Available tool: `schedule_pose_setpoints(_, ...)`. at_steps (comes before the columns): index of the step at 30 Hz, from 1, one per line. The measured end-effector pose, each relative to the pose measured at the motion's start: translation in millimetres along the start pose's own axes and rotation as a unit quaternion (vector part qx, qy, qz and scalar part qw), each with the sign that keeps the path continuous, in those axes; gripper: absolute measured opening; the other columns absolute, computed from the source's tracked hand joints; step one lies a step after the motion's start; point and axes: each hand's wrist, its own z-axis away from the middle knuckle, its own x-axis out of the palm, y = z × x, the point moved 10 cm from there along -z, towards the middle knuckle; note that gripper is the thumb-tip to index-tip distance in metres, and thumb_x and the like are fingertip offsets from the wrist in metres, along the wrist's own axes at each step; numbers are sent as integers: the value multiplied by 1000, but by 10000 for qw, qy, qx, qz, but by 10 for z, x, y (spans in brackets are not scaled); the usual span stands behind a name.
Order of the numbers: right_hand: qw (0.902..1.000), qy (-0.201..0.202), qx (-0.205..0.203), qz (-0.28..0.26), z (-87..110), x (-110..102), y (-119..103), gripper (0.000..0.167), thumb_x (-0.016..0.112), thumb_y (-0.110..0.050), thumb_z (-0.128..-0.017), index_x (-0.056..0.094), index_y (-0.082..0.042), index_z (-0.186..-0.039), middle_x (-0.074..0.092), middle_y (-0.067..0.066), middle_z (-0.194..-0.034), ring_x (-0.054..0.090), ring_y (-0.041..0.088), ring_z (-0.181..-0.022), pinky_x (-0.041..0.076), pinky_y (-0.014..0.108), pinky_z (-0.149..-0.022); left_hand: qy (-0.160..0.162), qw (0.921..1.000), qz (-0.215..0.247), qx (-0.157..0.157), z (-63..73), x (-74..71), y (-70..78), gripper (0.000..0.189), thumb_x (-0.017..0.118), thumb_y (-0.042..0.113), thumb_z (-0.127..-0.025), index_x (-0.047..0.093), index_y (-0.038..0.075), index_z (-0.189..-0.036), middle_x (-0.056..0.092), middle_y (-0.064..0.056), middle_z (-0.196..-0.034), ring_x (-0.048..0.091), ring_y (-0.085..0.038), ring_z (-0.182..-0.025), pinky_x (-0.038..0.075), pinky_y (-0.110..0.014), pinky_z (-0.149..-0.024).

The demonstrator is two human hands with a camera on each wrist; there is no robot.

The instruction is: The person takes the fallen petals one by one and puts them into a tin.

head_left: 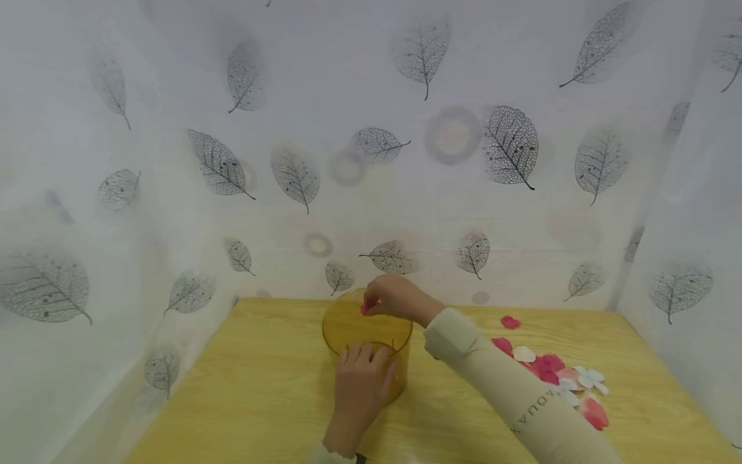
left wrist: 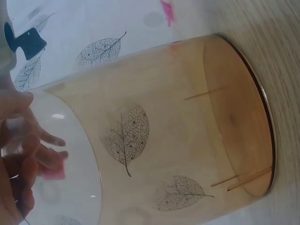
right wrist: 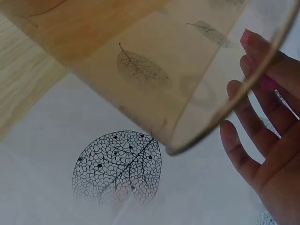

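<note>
An amber see-through cylindrical container stands on the table with its mouth up. My left hand holds its near side, fingers at the rim; in the left wrist view those fingers are curled beside the opening. Above the mouth, toward the far right, my right hand pinches a pink petal between thumb and fingertips. From the right wrist view, the rim passes in front of that hand, and the petal shows partly behind fingers. Thin brown lines show near the container's base.
A loose heap of red and pink petals lies on the right of the wooden table, partly behind my right sleeve. White flowers lie among them, and one red petal is apart. Leaf-printed white sheeting surrounds the table.
</note>
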Motion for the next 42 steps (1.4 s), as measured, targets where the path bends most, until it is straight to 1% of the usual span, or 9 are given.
schedule_pose_setpoints(6,9992,-369,52,171,-144,194,-16,14,74,-23,-79,73,-11,-86,70,-2,-82,62,10,-74,50,21,-71,37,10000,84,-23,-11,-25,4,22,74,38,-73,63,21,-81,60,3,-72,56,-16,-70,40,-29,-61)
schedule_pose_setpoints(12,9989,-309,139,319,-92,162,-43,13,73,-21,-80,72,-11,-89,70,-1,-85,64,14,-80,51,26,-76,112,9998,59,124,1,-5,-10,20,71,38,-76,65,21,-83,63,3,-74,57,-16,-70,42,-29,-61)
schedule_pose_setpoints(16,9985,-187,160,489,52,88,-10,13,72,-23,-81,73,-13,-89,70,-2,-84,64,13,-79,52,27,-76,144,9994,22,311,-30,-35,2,21,72,38,-74,66,20,-82,66,3,-73,60,-16,-67,44,-29,-58)
schedule_pose_setpoints(18,9983,-106,143,558,137,47,9,14,72,-24,-81,73,-13,-89,70,-3,-84,64,13,-78,52,27,-75,66,9992,-4,387,-58,-51,5,23,74,39,-72,66,19,-81,66,3,-71,61,-14,-64,46,-28,-56)
schedule_pose_setpoints(24,9980,317,37,536,458,-113,49,14,73,-24,-80,73,-12,-88,70,-2,-82,64,14,-75,52,28,-73,-687,9962,60,534,-135,7,11,26,75,41,-73,66,19,-84,67,3,-70,62,-11,-60,47,-23,-52)
schedule_pose_setpoints(29,9949,821,-151,560,712,-228,60,12,75,-22,-78,73,-12,-83,68,-2,-77,61,13,-71,51,28,-70,-1075,9931,43,458,-120,24,-92,34,72,46,-75,66,16,-89,65,0,-78,61,-13,-67,50,-27,-61)
schedule_pose_setpoints(32,9923,1065,-155,619,829,-271,102,12,76,-23,-76,73,-13,-82,67,-3,-76,59,12,-71,50,28,-69,-1099,9932,69,382,-62,29,-198,39,71,50,-75,65,14,-90,62,0,-80,60,-15,-72,51,-31,-68)
schedule_pose_setpoints(36,9899,1268,-25,627,975,-344,190,13,77,-23,-75,72,-13,-82,67,-3,-78,60,12,-72,50,28,-69,-953,9945,212,372,-1,12,-270,38,72,48,-74,64,14,-89,60,1,-79,59,-16,-75,51,-33,-74)
schedule_pose_setpoints(42,9892,1334,267,543,1158,-428,336,12,77,-21,-75,72,-13,-83,67,-3,-81,62,12,-74,52,27,-69,-870,9955,134,341,30,15,-174,30,71,37,-75,59,14,-90,57,-1,-79,58,-19,-77,49,-38,-76)
